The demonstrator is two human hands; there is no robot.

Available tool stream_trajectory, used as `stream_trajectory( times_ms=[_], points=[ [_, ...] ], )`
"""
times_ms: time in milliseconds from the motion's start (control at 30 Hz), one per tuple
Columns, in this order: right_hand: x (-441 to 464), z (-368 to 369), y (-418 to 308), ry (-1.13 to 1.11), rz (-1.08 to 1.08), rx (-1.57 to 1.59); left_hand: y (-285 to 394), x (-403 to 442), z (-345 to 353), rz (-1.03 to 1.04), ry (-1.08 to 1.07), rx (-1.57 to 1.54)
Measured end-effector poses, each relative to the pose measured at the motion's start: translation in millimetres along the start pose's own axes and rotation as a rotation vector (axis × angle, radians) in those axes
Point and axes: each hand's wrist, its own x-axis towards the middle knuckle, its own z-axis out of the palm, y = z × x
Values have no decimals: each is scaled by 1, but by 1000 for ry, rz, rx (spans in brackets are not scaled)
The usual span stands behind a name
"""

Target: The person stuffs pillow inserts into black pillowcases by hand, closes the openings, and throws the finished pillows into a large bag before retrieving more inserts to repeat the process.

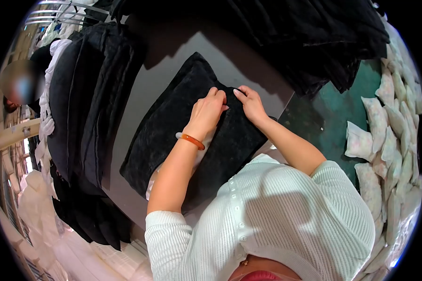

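Note:
A black plush cushion cover (169,122) lies on the grey table in front of me, its open edge running between my arms. Inside the opening a strip of pale, patterned inner pillow (153,181) shows, partly covered by my left forearm. My left hand (208,110), with an orange bracelet at the wrist, grips the cover's edge with curled fingers near the top end of the opening. Close beside it, my right hand (253,104) pinches the same edge between thumb and fingers. Whether a zipper lies under the fingers cannot be made out.
Black cushion covers are stacked at the left (91,103) and at the far right (309,28) of the grey table (192,47). Pale stuffed pillows (384,131) pile up on the green floor (333,112) to the right. A person (21,84) is at the far left.

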Motion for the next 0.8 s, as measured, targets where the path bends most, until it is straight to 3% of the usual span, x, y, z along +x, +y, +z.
stream_trajectory(
  times_ms=[167, 333, 367, 400, 467, 500, 533, 600, 733, 800],
  points=[
    [3, -4, -6, -91, -86, -368, -5, 10, -2, -94, -54, -214],
    [4, 1, -13, -1, -144, -265, 1, 8, -11, -24, -54, -131],
    [4, -1, -16, 8, -68, -268, 4, 7, -18, -153, -143, -217],
    [5, -5, -17, 22, 8, -270, 5, 2, -23, -152, -142, -214],
    [10, -6, -6, 30, -57, -320, 6, -19, -35, -172, -113, -245],
    [10, -6, -5, 35, -40, -312, 6, -38, -35, 73, 79, -18],
    [11, -5, -4, 42, -27, -302, 12, -56, -42, 67, 84, -9],
    [12, -6, -5, 36, 6, -288, 24, -90, -54, 272, 52, 506],
    [7, -1, -5, -29, -97, -344, 3, -131, -48, 322, 163, 563],
    [13, -2, 1, 13, -228, -390, -5, -136, -42, 400, 331, 578]
  ],
)
